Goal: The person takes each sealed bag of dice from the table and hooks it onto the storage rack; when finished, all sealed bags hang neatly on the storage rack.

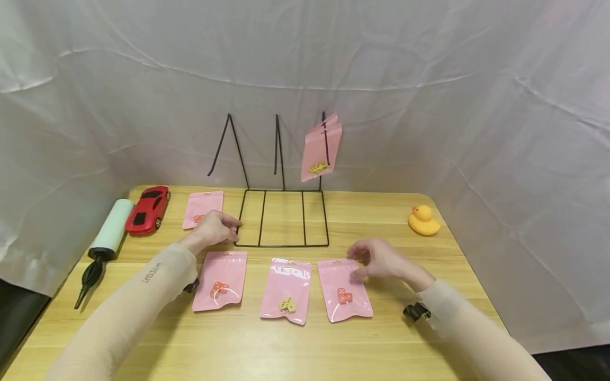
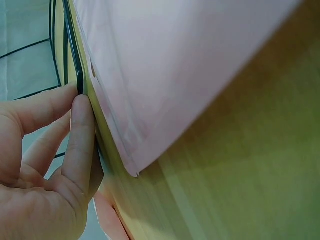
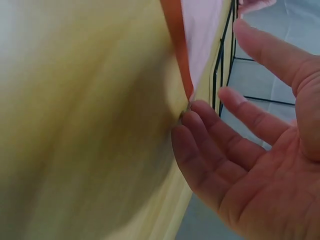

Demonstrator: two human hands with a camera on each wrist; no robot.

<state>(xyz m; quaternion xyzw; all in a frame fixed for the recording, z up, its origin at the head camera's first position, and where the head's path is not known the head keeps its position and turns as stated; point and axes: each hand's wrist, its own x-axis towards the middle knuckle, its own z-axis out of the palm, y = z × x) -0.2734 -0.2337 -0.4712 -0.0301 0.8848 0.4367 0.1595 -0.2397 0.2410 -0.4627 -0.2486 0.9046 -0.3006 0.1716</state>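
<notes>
My left hand (image 1: 214, 228) pinches the left front corner of a black wire display rack (image 1: 282, 246), with thumb and finger at the wire (image 2: 75, 52) in the left wrist view. Over the upper right corner of a pink zip bag with orange dice (image 1: 335, 275) hovers my right hand (image 1: 379, 258), fingers loosely bent; in the right wrist view its fingertips (image 3: 186, 142) are right at the bag's edge. Beside that bag lie a pink bag with yellow dice (image 1: 288, 283) and another with orange dice (image 1: 224, 270). Pink bags (image 1: 315, 151) hang from the rack's right hook.
One more pink bag (image 1: 206, 203) lies left of the rack, partly behind my left hand. A red toy car (image 1: 149, 211) and a pale green hand pump (image 1: 111, 227) sit at the left. A yellow rubber duck (image 1: 424, 221) stands right. Grey cloth (image 1: 405, 63) encloses the table.
</notes>
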